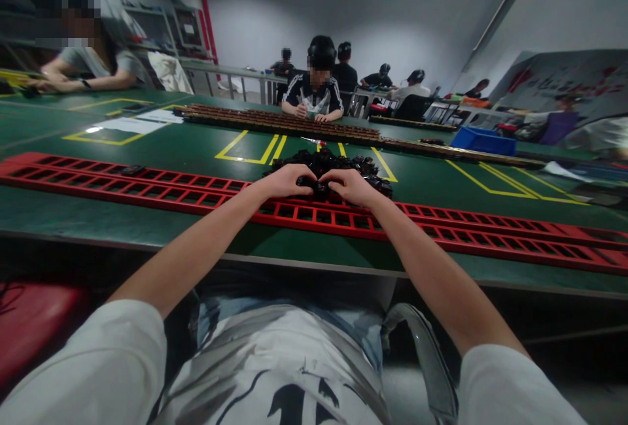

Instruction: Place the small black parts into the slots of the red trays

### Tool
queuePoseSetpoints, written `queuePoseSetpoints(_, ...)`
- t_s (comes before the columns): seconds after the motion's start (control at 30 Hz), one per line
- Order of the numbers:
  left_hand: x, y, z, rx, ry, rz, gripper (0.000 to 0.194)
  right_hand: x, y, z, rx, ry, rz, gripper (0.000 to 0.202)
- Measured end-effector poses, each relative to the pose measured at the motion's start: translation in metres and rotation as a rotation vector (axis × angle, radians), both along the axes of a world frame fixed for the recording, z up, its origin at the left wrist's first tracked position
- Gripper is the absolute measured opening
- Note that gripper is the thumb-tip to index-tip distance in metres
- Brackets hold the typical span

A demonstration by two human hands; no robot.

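A heap of glossy black small parts [366, 165] lies on the green table in front of me, by long red ladder-like frames [196, 196]. My left hand [290, 181] reaches in from the left at the near side of the heap, its fingers and thumb curled round a small black part [307, 182]. Close beside it, my right hand [350, 186] bends its fingers toward the thumb over black pieces at the same spot. The fingertips of both hands nearly meet. Exactly what kind of part they grip is too small and dark to tell.
A small black piece [132, 170] rests on the red frames at left. Beyond lie long brown slatted strips [275, 121], white paper sheets [132, 124] and a blue bin [483, 140]. Yellow tape [245, 159] marks the table. A co-worker [314, 88] sits opposite; another person [93, 59] sits at left.
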State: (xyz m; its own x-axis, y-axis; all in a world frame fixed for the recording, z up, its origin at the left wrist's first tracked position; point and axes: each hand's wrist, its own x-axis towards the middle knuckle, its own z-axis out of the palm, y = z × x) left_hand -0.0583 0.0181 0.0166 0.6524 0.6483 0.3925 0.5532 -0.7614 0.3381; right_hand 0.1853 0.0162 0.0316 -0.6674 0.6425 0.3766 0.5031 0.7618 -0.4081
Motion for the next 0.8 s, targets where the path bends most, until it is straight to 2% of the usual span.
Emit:
queuePoseSetpoints(0.43,0.0004,-0.0025,0.0019,-0.028,-0.017,0.032,0.034,0.0002,-0.0019,0.0004,-0.061,0.039,0.007,0.036)
queuePoseSetpoints(0.67,0.0006,-0.0048,0.0036,-0.05,-0.043,0.022,0.033,0.0023,-0.0058,0.0024,-0.175,0.048,0.111,0.036)
queuePoseSetpoints(0.8,-0.0001,-0.0054,0.0034,-0.059,-0.036,-0.012,0.035,-0.0006,-0.0052,0.0003,-0.142,0.025,0.124,0.04)
